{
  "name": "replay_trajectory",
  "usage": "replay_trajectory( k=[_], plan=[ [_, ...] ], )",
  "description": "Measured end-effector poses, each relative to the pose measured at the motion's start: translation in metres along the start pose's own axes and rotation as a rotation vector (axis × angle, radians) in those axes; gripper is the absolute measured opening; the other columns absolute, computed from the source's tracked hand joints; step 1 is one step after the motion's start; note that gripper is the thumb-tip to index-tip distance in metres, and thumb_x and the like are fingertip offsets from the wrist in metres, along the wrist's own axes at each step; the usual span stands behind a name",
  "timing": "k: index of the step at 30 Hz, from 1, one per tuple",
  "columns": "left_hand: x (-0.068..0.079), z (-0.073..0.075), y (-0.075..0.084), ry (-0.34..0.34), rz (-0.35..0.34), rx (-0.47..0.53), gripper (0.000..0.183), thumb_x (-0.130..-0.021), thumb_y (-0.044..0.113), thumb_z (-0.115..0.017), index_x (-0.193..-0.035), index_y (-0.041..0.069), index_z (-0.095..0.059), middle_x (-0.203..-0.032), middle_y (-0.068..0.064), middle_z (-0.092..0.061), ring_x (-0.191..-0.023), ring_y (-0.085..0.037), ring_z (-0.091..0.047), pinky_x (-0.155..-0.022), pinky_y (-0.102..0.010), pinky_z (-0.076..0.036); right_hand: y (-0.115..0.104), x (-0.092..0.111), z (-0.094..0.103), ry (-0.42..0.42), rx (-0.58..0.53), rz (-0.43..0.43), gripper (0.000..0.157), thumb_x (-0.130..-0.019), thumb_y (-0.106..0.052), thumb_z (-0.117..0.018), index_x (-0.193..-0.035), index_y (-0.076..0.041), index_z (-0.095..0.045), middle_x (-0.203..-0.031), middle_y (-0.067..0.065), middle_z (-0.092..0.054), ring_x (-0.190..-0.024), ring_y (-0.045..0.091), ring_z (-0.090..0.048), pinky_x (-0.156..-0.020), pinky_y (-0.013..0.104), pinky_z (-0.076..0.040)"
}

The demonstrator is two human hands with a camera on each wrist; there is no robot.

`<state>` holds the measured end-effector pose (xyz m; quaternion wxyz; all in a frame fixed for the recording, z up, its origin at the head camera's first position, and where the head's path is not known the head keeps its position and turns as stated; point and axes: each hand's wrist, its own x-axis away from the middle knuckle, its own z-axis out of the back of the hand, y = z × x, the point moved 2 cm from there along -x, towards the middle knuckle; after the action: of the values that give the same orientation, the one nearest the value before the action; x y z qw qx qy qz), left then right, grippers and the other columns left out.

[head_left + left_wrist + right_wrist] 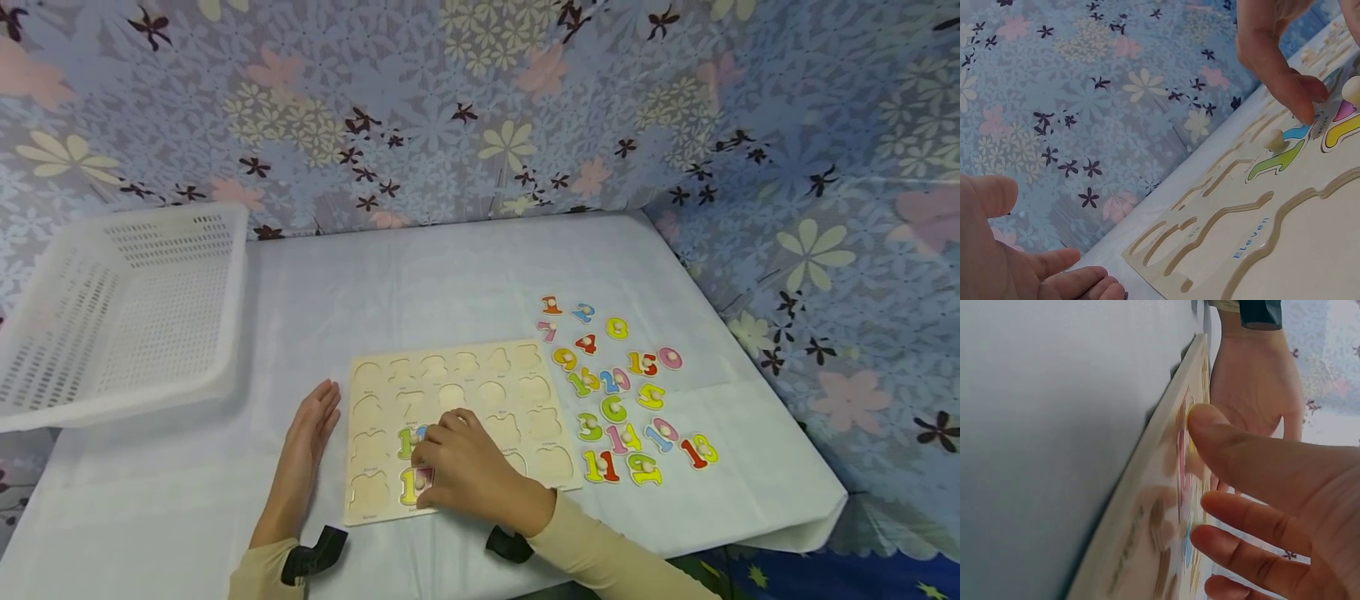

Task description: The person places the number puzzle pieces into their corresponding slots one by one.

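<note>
A wooden number puzzle board (pixel 467 353) lies on the table. Two knobbed number pieces sit in its recesses: a green and blue piece (pixel 406 442) and, nearer the front, a yellow and pink piece (pixel 408 487). My right hand (pixel 468 467) is over these two and partly covers them. In the right wrist view its thumb (pixel 1210 428) and fingers stand apart around the yellow and pink piece's knob (pixel 1194 464), without a visible pinch. My left hand (pixel 309 429) rests beside the board's left edge, its fingers extended and holding nothing.
Several loose colourful number pieces (pixel 613 408) lie to the right of the board. A white plastic basket (pixel 234 308) stands at the back left. A white cloth covers the table (pixel 420 283), and flowered fabric (pixel 450 108) hangs behind and to the right.
</note>
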<state>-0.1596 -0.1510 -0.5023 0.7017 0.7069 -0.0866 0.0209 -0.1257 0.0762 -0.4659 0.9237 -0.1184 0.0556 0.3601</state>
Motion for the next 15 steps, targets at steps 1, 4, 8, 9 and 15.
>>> replay_trajectory(
  k=[1,4,8,9,15],
  plan=[
    [0.0,-0.001,0.0,-0.001,0.004,0.004,0.068,-0.102,0.053,-0.032,-0.155,0.013,-0.016,-0.158,0.0,-0.021,-0.143,-0.012,-0.021,-0.111,-0.017,-0.025,0.001,0.002,0.001,0.003,-0.006,-0.007,0.043,-0.066,-0.053,-0.084,-0.094,-0.023,-0.072,-0.09,-0.012,-0.06,-0.094,0.013,-0.049,-0.104,0.038,-0.034],
    [0.0,-0.003,0.001,-0.001,0.007,0.015,0.069,-0.102,0.053,-0.033,-0.155,0.011,-0.016,-0.158,-0.001,-0.021,-0.143,-0.013,-0.021,-0.111,-0.018,-0.025,0.008,0.008,0.004,0.024,-0.024,-0.041,0.043,-0.066,-0.05,-0.085,-0.097,-0.023,-0.072,-0.092,-0.011,-0.062,-0.096,0.014,-0.05,-0.104,0.039,-0.035],
    [0.0,-0.005,0.003,-0.003,0.019,0.015,0.071,-0.102,0.053,-0.034,-0.155,0.011,-0.015,-0.158,-0.002,-0.019,-0.143,-0.013,-0.021,-0.112,-0.018,-0.025,0.027,0.023,0.01,0.08,-0.055,-0.118,0.043,-0.063,-0.044,-0.087,-0.096,-0.021,-0.072,-0.091,-0.009,-0.063,-0.095,0.015,-0.051,-0.1,0.041,-0.038],
    [0.001,-0.005,0.003,-0.003,0.024,0.017,0.071,-0.101,0.054,-0.034,-0.155,0.011,-0.015,-0.158,-0.001,-0.019,-0.143,-0.013,-0.021,-0.112,-0.018,-0.025,0.034,0.028,0.013,0.099,-0.062,-0.141,0.043,-0.062,-0.043,-0.088,-0.095,-0.021,-0.073,-0.091,-0.008,-0.063,-0.094,0.015,-0.051,-0.099,0.041,-0.038],
    [0.003,-0.005,0.005,0.001,0.024,0.043,0.068,-0.103,0.049,-0.035,-0.155,0.009,-0.015,-0.158,-0.003,-0.019,-0.143,-0.015,-0.02,-0.113,-0.02,-0.025,0.084,0.065,0.034,0.229,-0.014,-0.268,0.047,-0.058,-0.041,-0.091,-0.094,-0.016,-0.073,-0.093,-0.004,-0.065,-0.094,0.022,-0.053,-0.091,0.045,-0.041]
  ],
)
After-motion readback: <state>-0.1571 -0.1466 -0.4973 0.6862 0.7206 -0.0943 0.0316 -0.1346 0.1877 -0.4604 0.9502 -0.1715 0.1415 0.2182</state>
